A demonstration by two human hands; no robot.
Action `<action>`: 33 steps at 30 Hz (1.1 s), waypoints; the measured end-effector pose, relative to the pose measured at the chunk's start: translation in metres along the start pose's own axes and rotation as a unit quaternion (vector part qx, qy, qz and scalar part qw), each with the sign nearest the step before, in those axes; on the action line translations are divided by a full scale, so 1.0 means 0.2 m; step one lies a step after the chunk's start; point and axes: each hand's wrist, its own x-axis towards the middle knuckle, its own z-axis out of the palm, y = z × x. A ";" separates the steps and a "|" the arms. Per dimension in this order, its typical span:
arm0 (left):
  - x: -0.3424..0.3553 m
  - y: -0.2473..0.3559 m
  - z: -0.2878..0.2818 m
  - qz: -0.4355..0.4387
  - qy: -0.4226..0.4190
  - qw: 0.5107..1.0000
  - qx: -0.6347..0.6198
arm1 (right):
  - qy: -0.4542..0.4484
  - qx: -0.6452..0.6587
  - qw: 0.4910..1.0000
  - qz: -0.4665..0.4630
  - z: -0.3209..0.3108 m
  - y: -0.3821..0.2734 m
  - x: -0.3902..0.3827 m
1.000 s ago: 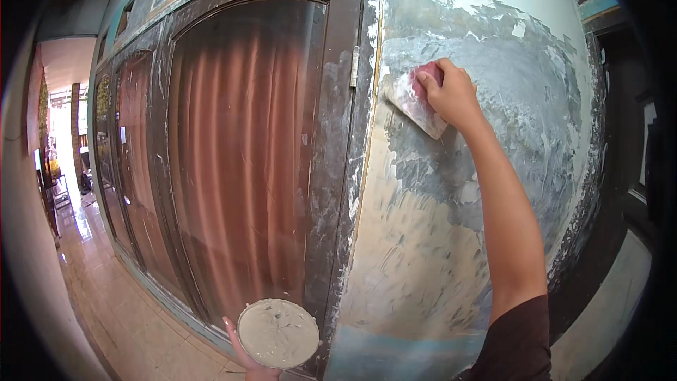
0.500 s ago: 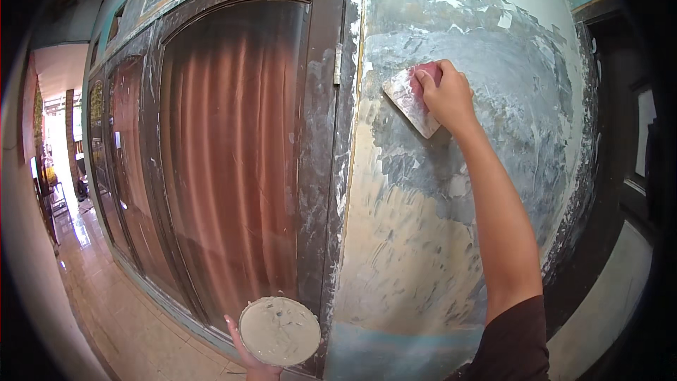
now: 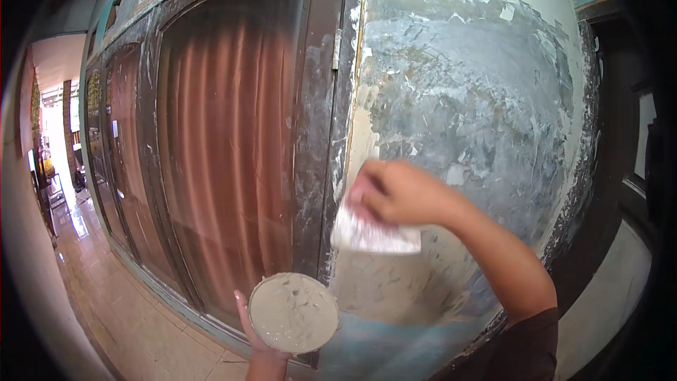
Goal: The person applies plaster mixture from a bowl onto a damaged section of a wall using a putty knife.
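My right hand (image 3: pixel 391 190) grips a wide scraper (image 3: pixel 381 240) with a pink handle and a pale, smeared blade, held in front of the wall near the door frame, above and right of the putty container. Under my left hand (image 3: pixel 257 335) rests a round container (image 3: pixel 293 310) full of grey-beige putty, my thumb up along its side. The wall (image 3: pixel 469 92) carries rough grey and beige patches below a pale, flaking upper band, with a blue strip low down.
A dark wooden door (image 3: pixel 317 99) with glass over a salmon curtain (image 3: pixel 226 134) stands left of the patched wall. A tiled corridor (image 3: pixel 95 261) runs to a bright opening with chairs at far left. A dark doorway (image 3: pixel 613 155) lies right.
My right hand and scraper have dropped from the upper wall to lower left, near the container, the blade now turned downward. My left hand and container sit a little higher in the picture.
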 end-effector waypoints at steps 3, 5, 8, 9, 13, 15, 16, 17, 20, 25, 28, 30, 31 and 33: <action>0.02 -0.05 0.13 -0.038 -0.083 0.996 0.000 | -0.033 -0.026 0.998 -0.036 0.17 -0.01 -0.10; 0.02 -0.07 0.18 -0.054 -0.109 0.990 -0.066 | -0.026 -0.018 0.996 -0.089 0.24 0.00 -0.13; 0.04 -0.08 0.21 -0.059 -0.076 0.995 -0.022 | 0.010 -0.045 0.985 -0.164 0.26 -0.01 -0.21; 0.07 -0.07 0.17 -0.057 -0.057 0.997 -0.012 | 0.036 -0.088 0.976 -0.194 0.28 -0.01 -0.24; 0.09 -0.05 0.21 -0.062 -0.046 0.997 -0.012 | 0.090 -0.238 0.918 -0.305 0.25 -0.09 -0.34; 0.09 -0.05 0.24 -0.023 -0.017 1.000 0.007 | 0.138 -0.273 0.885 -0.352 0.26 -0.10 -0.40; 0.09 -0.04 0.25 -0.023 -0.016 1.000 0.007 | 0.137 -0.273 0.885 -0.352 0.27 -0.09 -0.42; 0.09 -0.03 0.25 -0.019 -0.030 0.999 0.008 | 0.132 -0.284 0.880 -0.356 0.27 -0.08 -0.44; 0.08 -0.02 0.27 -0.019 -0.052 0.998 -0.002 | 0.139 -0.286 0.870 -0.377 0.28 -0.05 -0.47; 0.10 -0.04 0.24 -0.037 -0.060 0.997 -0.027 | 0.162 -0.280 0.858 -0.399 0.27 -0.04 -0.51; 0.11 -0.07 0.25 -0.039 -0.069 0.996 -0.035 | 0.160 -0.282 0.861 -0.392 0.28 -0.03 -0.54; 0.11 -0.08 0.27 -0.071 -0.077 0.994 -0.036 | 0.159 -0.283 0.869 -0.373 0.29 -0.03 -0.56; 0.11 -0.08 0.27 -0.073 -0.076 0.994 -0.037 | 0.157 -0.284 0.870 -0.371 0.30 -0.03 -0.56; 0.11 -0.10 0.27 -0.081 -0.088 0.992 -0.038 | 0.167 -0.291 0.872 -0.357 0.31 -0.03 -0.57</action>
